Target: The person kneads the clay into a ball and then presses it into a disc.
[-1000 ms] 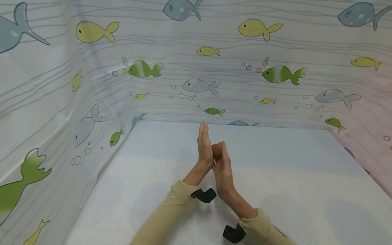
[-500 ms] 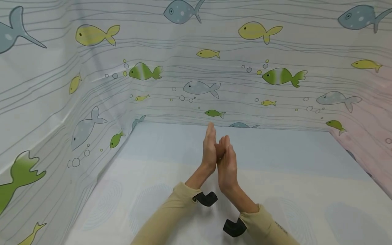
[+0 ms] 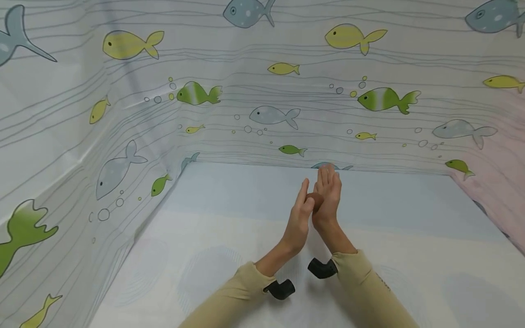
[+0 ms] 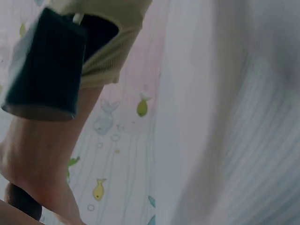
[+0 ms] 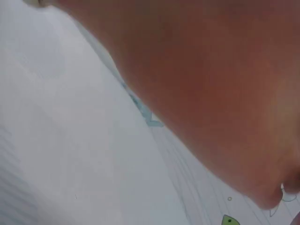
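Observation:
Between my two palms sits a brown rounded lump (image 3: 316, 200), smooth and about as wide as a few fingers; its material does not show. My left hand (image 3: 297, 225), fingers straight and pointing up and forward, presses it from the left. Facing it, my right hand (image 3: 329, 198) lies flat against the other side, its fingertips reaching farther forward. Both hands are raised over the table. In the left wrist view the dark lump (image 4: 22, 202) peeks out at the lower left corner below the right wrist. A close-up of the right hand (image 5: 201, 103) fills much of the right wrist view.
A pale blue and white table surface (image 3: 229, 191) spreads beneath the hands. A white curtain with printed fish (image 3: 229, 64) encloses the back and left, pinkish at the right. Black angled mounts (image 3: 280, 289) stick out from both beige sleeves.
The hands have slid against each other: the right has gone forward and the left back, with the lump still between them. Both have also shifted to the right.

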`<state>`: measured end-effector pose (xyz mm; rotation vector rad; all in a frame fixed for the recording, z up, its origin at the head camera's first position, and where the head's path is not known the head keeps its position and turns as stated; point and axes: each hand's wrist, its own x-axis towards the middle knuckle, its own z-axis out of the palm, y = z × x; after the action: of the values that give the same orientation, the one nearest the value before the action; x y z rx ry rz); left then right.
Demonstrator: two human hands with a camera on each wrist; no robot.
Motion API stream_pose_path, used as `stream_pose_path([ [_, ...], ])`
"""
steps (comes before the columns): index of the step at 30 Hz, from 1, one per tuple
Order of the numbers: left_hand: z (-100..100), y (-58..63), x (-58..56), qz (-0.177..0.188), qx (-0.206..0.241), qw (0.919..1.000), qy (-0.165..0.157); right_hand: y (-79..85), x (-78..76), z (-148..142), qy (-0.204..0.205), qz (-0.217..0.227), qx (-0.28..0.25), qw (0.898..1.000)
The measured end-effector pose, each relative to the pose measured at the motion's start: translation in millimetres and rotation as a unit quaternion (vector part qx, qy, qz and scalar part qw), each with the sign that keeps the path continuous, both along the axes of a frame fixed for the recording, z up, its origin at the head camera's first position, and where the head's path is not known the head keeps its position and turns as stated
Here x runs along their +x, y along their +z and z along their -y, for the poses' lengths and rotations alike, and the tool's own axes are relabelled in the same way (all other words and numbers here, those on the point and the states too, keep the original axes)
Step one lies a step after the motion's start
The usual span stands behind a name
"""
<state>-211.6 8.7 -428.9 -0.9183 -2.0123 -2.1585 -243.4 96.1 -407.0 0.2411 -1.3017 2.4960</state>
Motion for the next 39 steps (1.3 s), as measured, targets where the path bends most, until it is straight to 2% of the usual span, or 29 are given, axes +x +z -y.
stream_pose_path([
  [5,-2.6,3.0,14.2,-0.014,-0.004,0.9997,-0.019,0.6,-4.3,-11.4,0.019,-0.008,-0.005,1.000],
  [9,-3.9,4.7,15.3,-0.024,-0.001,0.9997,-0.007,-1.7,3.2,-6.8,0.036,-0.011,0.005,0.999],
  [12,-4.3,4.2,7.9,-0.028,0.009,0.9993,0.024,-3.7,13.8,2.2,0.055,0.005,0.025,0.998],
  [17,0.2,3.5,-16.2,-0.014,0.016,0.9959,0.087,-3.5,30.3,18.3,0.065,0.034,0.079,0.994],
  [22,10.4,9.4,-37.9,-0.001,0.028,0.9918,0.125,-3.3,43.8,28.5,0.100,0.035,0.139,0.985],
  [25,14.4,16.9,-45.7,-0.012,0.024,0.9912,0.129,-5.4,48.4,28.3,0.114,0.029,0.146,0.982],
  [29,16.5,27.5,-53.0,-0.029,0.028,0.9910,0.128,-6.9,51.7,22.4,0.113,0.027,0.166,0.979],
  [35,18.5,37.2,-61.5,-0.064,0.056,0.9884,0.126,-4.6,50.8,11.7,0.078,0.036,0.207,0.974],
  [39,21.7,38.8,-61.2,-0.079,0.032,0.9899,0.114,-1.6,49.1,3.3,0.054,0.017,0.227,0.972],
])
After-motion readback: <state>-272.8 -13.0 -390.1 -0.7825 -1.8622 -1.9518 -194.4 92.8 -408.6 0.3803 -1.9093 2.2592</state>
